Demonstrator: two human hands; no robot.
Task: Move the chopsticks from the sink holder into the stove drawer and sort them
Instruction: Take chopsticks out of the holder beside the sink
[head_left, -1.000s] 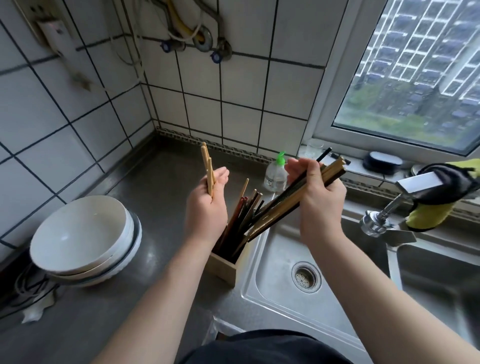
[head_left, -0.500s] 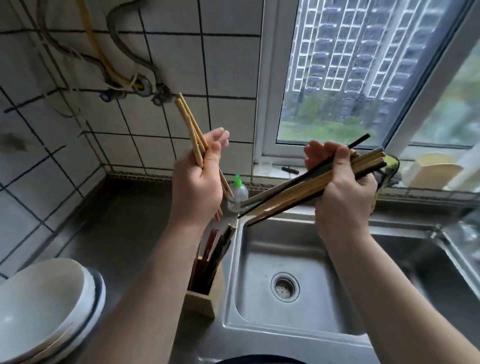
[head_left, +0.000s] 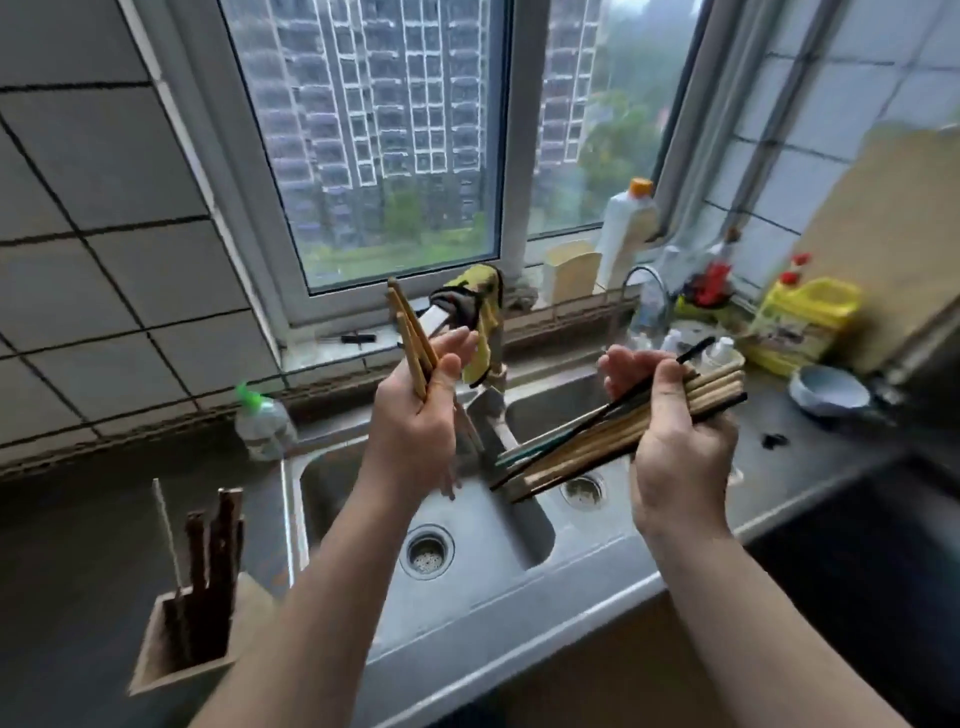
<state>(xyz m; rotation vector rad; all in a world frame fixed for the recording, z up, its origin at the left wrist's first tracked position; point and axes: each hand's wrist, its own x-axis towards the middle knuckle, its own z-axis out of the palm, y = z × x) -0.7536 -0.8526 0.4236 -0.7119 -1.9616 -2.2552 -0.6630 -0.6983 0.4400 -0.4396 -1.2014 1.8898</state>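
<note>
Both hands are up over the sink (head_left: 519, 613), near its middle divider. The left hand (head_left: 415, 421) pinches a few pale chopsticks (head_left: 410, 332), thumb and fingers clamped on their lower part, tips pointing up in front of the tap (head_left: 488, 410). The right hand (head_left: 680, 447) is curled round a mixed bundle (head_left: 597, 441) of dark and pale sticks, which slants down-left over the divider. More dark chopsticks (head_left: 218, 535) stand in the holder (head_left: 176, 649), left of the sink on the counter. The stove drawer is not in view. Risk: the right bundle is fanned and uneven with its loose ends tipped downward, so a slack grip while turning could let sticks slide into a basin. The left pinch is shallow, and a bump on the tap could knock one out. The leftover sticks in the holder may need a second trip. Compared with half a second ago, the view has swung right: the holder now sits far left of the sink, the bowls are gone and the right basin shows. Both grips are unchanged.
</note>
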